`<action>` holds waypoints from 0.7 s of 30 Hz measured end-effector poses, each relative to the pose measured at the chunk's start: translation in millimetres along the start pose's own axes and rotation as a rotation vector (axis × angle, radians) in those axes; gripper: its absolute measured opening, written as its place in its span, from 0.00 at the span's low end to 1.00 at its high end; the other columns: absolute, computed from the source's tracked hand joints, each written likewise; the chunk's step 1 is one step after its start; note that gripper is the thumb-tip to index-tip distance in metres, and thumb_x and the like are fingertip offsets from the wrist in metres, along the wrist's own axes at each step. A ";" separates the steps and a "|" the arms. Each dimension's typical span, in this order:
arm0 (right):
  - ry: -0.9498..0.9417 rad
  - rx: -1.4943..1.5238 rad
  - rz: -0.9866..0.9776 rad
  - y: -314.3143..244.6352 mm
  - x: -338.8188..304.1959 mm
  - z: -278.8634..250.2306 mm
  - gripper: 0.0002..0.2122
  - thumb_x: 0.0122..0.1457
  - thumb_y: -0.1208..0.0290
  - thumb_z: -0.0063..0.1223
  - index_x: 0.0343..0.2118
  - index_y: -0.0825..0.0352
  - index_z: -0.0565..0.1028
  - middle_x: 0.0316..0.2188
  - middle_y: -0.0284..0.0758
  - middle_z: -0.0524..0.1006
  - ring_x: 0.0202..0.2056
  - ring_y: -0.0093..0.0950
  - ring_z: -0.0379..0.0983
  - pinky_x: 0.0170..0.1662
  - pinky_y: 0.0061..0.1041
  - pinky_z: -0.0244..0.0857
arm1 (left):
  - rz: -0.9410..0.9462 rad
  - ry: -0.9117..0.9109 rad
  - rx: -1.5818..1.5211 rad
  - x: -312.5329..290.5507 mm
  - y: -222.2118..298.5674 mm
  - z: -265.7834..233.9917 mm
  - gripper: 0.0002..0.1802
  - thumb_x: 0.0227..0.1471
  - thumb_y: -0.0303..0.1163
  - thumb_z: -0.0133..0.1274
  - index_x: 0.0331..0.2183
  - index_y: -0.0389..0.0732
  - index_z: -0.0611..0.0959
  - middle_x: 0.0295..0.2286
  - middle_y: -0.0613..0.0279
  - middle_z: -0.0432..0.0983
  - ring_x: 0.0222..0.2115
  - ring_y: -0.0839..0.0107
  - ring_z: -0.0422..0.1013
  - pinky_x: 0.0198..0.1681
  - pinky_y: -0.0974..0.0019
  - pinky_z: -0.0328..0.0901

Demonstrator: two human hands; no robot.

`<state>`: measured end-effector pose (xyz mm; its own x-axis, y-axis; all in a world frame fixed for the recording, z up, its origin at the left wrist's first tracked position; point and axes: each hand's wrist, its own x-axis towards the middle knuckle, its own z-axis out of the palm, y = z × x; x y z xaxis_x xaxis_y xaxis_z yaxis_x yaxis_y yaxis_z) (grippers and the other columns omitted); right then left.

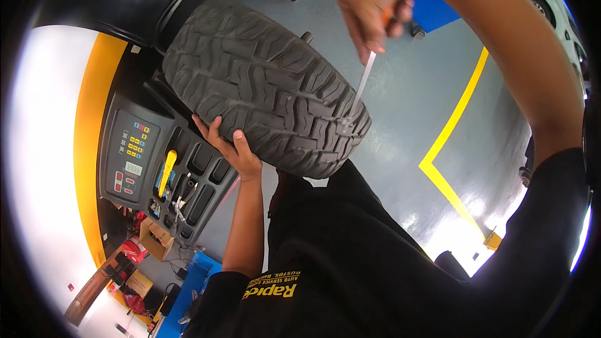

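A large black tyre (256, 87) with a deep, chunky tread fills the middle of the view. My left hand (228, 147) lies against its near left edge, fingers spread over the tread and shoulder. Beyond the tyre's right side, my raised right hand (375, 12) is closed around the orange handle of a screwdriver (364, 81). The thin metal shaft slants down from that fist, and its tip meets the tread close to the tyre's right end. Much of the handle is hidden by my fingers, which are slightly blurred.
Left of the tyre stands a machine with a button panel (133, 150) and a moulded tray (200, 156) bearing a yellow-handled tool (168, 169). A cardboard box (155, 238) and blue bench (191, 281) lie lower left. A yellow line (454, 122) crosses the grey floor.
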<state>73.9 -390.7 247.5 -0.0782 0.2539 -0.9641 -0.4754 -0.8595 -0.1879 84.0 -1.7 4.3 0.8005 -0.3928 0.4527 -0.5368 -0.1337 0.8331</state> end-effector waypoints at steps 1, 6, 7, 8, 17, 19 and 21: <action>0.019 -0.116 -0.017 -14.3 6.9 9.0 0.19 0.68 0.66 0.57 0.61 0.59 0.77 0.26 0.28 0.74 0.21 0.18 0.66 0.22 0.21 0.62 | -0.019 0.034 0.083 -6.2 2.0 -20.9 0.29 0.69 0.45 0.42 0.62 0.37 0.67 0.73 0.33 0.40 0.74 0.41 0.41 0.74 0.39 0.37; 0.779 0.348 -0.131 34.0 -14.2 175.1 0.20 0.66 0.58 0.55 0.58 0.57 0.80 0.20 0.28 0.77 0.21 0.21 0.73 0.28 0.24 0.68 | -0.058 -0.013 0.042 0.4 7.6 -11.0 0.31 0.70 0.48 0.43 0.64 0.37 0.66 0.73 0.34 0.38 0.74 0.41 0.38 0.74 0.38 0.36; 0.795 0.511 -0.160 36.3 -4.0 206.5 0.19 0.67 0.57 0.52 0.58 0.56 0.79 0.21 0.27 0.78 0.21 0.20 0.73 0.29 0.24 0.69 | -0.072 -0.025 0.033 1.5 8.3 -10.4 0.32 0.70 0.48 0.43 0.64 0.37 0.66 0.73 0.34 0.38 0.75 0.41 0.37 0.74 0.38 0.36; 0.809 0.674 -0.185 37.5 11.3 237.0 0.19 0.69 0.56 0.48 0.58 0.54 0.78 0.22 0.27 0.80 0.22 0.19 0.74 0.29 0.23 0.69 | -0.088 -0.037 0.021 4.0 8.6 -8.2 0.32 0.70 0.49 0.43 0.64 0.37 0.65 0.73 0.35 0.37 0.75 0.42 0.36 0.74 0.39 0.36; 0.761 1.511 -0.644 -62.6 94.8 327.5 0.19 0.77 0.64 0.37 0.61 0.69 0.71 0.26 0.34 0.76 0.21 0.24 0.75 0.27 0.25 0.70 | -0.193 -0.085 0.053 13.8 12.8 -18.7 0.38 0.70 0.56 0.43 0.67 0.38 0.63 0.74 0.38 0.35 0.75 0.45 0.35 0.75 0.40 0.36; 0.773 1.531 -0.660 -71.7 95.0 325.9 0.19 0.77 0.64 0.36 0.61 0.70 0.71 0.26 0.35 0.75 0.21 0.24 0.75 0.28 0.26 0.70 | -0.201 -0.085 0.039 15.8 12.1 -20.3 0.38 0.70 0.56 0.43 0.67 0.38 0.64 0.74 0.38 0.34 0.75 0.44 0.35 0.75 0.40 0.36; 0.779 1.514 -0.620 -77.8 89.2 323.4 0.19 0.77 0.64 0.36 0.62 0.70 0.71 0.26 0.35 0.75 0.20 0.24 0.75 0.29 0.26 0.70 | -0.201 -0.100 0.034 17.8 12.9 -21.4 0.37 0.70 0.56 0.44 0.67 0.39 0.64 0.74 0.38 0.34 0.75 0.44 0.35 0.75 0.40 0.37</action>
<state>-179.5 -157.7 236.9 0.5737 -0.2798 -0.7698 -0.6077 0.4847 -0.6291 97.0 9.1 29.9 0.8626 -0.4431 0.2440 -0.3795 -0.2480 0.8914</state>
